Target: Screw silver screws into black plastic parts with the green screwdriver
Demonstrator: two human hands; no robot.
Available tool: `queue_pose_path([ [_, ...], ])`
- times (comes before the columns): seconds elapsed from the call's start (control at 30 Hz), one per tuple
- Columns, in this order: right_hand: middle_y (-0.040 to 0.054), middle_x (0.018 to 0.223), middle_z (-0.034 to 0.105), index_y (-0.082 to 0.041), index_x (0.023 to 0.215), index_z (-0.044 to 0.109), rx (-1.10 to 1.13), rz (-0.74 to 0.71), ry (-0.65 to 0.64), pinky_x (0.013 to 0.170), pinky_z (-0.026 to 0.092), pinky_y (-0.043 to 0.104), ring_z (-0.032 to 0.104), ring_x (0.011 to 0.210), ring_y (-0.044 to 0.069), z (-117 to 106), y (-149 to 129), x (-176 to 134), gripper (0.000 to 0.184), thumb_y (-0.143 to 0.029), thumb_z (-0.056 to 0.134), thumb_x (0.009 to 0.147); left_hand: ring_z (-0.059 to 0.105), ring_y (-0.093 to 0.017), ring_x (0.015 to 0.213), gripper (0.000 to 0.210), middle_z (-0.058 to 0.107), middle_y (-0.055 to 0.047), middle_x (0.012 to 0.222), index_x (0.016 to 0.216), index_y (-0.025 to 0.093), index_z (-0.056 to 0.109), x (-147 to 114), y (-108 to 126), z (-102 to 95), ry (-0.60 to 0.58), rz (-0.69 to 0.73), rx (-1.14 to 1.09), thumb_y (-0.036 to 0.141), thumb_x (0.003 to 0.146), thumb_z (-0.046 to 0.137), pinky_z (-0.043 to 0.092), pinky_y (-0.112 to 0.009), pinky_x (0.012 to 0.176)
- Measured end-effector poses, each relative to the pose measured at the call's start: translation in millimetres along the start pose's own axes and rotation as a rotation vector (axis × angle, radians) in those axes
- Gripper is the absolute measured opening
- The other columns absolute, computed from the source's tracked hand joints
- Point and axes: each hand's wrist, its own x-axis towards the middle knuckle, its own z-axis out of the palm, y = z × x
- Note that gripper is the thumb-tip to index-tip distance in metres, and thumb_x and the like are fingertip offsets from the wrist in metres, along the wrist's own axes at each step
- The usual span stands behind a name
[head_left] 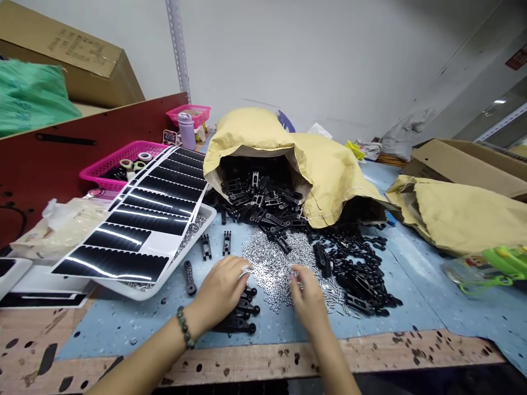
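My left hand (pixel 220 291), with a beaded bracelet (pixel 185 327) on its wrist, is over the left edge of a pile of small silver nuts and screws (pixel 272 269). Its fingers are curled together; whatever they hold is too small to make out. Beneath it lie several black plastic arms (pixel 242 318). At the near right side of the pile is my right hand (pixel 308 299), fingers bent and pinched, their contents unclear. Pale tips show on both hands. Two black slotted pieces (pixel 206 247) and a black perforated bar (pixel 189 278) lie beyond my left hand.
A yellow paper sack (pixel 251 129) spills black parts behind the pile; more black parts (pixel 362 274) lie right. Sheets of black stickers (pixel 144 203) rest over a white tray (pixel 142 293). A pink basket (pixel 107 178) stands left, a green-lidded bottle (pixel 473 269) right.
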Motion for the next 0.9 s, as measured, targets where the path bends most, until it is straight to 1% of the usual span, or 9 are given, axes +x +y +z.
queue_pose_path([
  [0.1, 0.0140, 0.101, 0.061, -0.018, 0.103, 0.060, -0.196, 0.132, 0.061, 0.080, 0.047, 0.045, 0.057, 0.093, 0.029, -14, 36, 0, 0.023, -0.027, 0.045, 0.088, 0.055, -0.021, 0.103, 0.021, 0.064, -0.004, 0.105, 0.109, 0.021, 0.057, 41, 20, 31.5, -0.110, 0.077, 0.014, 0.014, 0.091, 0.049, 0.045, -0.040, 0.091],
  [0.17, 0.0111, 0.089, 0.062, -0.019, 0.090, 0.062, -0.206, 0.121, 0.033, 0.077, 0.046, 0.042, 0.057, 0.084, 0.027, -15, 47, 2, 0.018, -0.022, 0.044, 0.086, 0.056, -0.025, 0.104, 0.019, 0.065, -0.006, 0.102, 0.105, 0.018, 0.060, 68, 31, 58.1, -0.181, 0.098, 0.045, 0.016, 0.087, 0.059, 0.044, -0.045, 0.090],
  [0.23, 0.0087, 0.082, 0.061, -0.020, 0.081, 0.060, -0.184, 0.109, 0.023, 0.075, 0.045, 0.039, 0.056, 0.078, 0.025, -14, 49, 5, 0.020, -0.018, 0.042, 0.086, 0.057, -0.024, 0.103, 0.015, 0.064, -0.006, 0.104, 0.102, 0.016, 0.061, 87, 37, 79.8, -0.231, 0.096, 0.067, 0.022, 0.089, 0.059, 0.044, -0.047, 0.091],
  [0.3, 0.0082, 0.082, 0.060, -0.020, 0.078, 0.059, -0.155, 0.111, 0.038, 0.074, 0.045, 0.038, 0.055, 0.077, 0.024, -15, 48, 8, 0.019, -0.019, 0.041, 0.086, 0.058, -0.023, 0.102, 0.017, 0.061, -0.007, 0.109, 0.104, 0.015, 0.061, 98, 38, 91.9, -0.258, 0.083, 0.064, 0.027, 0.091, 0.058, 0.046, -0.046, 0.090],
  [0.37, 0.0083, 0.085, 0.059, -0.020, 0.081, 0.057, -0.109, 0.117, 0.065, 0.076, 0.045, 0.039, 0.055, 0.081, 0.024, -20, 46, 10, 0.017, -0.023, 0.042, 0.087, 0.059, -0.022, 0.101, 0.020, 0.060, -0.007, 0.113, 0.106, 0.016, 0.060, 103, 35, 94.5, -0.266, 0.063, 0.028, 0.029, 0.092, 0.057, 0.047, -0.045, 0.089],
  [0.53, 0.0079, 0.088, 0.062, -0.020, 0.093, 0.055, 0.066, 0.146, 0.094, 0.071, 0.050, 0.033, 0.060, 0.080, 0.021, -23, 24, 1, 0.018, -0.031, 0.041, 0.093, 0.060, -0.021, 0.097, 0.020, 0.061, -0.007, 0.110, 0.106, 0.015, 0.060, 105, 27, 80.2, -0.232, -0.056, -0.179, 0.030, 0.092, 0.056, 0.050, -0.042, 0.085],
  [0.67, 0.0038, 0.080, 0.066, -0.020, 0.094, 0.057, 0.362, 0.153, -0.052, 0.061, 0.053, 0.027, 0.065, 0.070, 0.017, 0, -17, -12, 0.014, -0.029, 0.047, 0.092, 0.063, -0.017, 0.082, 0.018, 0.064, -0.004, 0.096, 0.101, 0.013, 0.060, 96, 16, 58.1, -0.219, -0.188, -0.416, 0.029, 0.093, 0.054, 0.053, -0.035, 0.073],
  [0.77, 0.0024, 0.078, 0.066, -0.021, 0.084, 0.060, 0.478, 0.094, -0.143, 0.065, 0.052, 0.027, 0.064, 0.072, 0.017, 20, -46, -18, 0.010, -0.022, 0.051, 0.087, 0.065, -0.015, 0.081, 0.013, 0.065, -0.004, 0.093, 0.102, 0.013, 0.057, 75, 4, 32.4, -0.207, -0.290, -0.574, 0.021, 0.093, 0.051, 0.054, -0.030, 0.070],
  [0.9, 0.0031, 0.081, 0.064, -0.022, 0.085, 0.060, 0.332, -0.066, -0.204, 0.069, 0.049, 0.028, 0.061, 0.076, 0.017, 34, -60, -20, 0.014, -0.015, 0.049, 0.087, 0.065, -0.015, 0.088, 0.012, 0.065, -0.005, 0.096, 0.098, 0.016, 0.053, 32, -6, -3.0, -0.142, -0.394, -0.696, 0.023, 0.091, 0.048, 0.054, -0.027, 0.071],
])
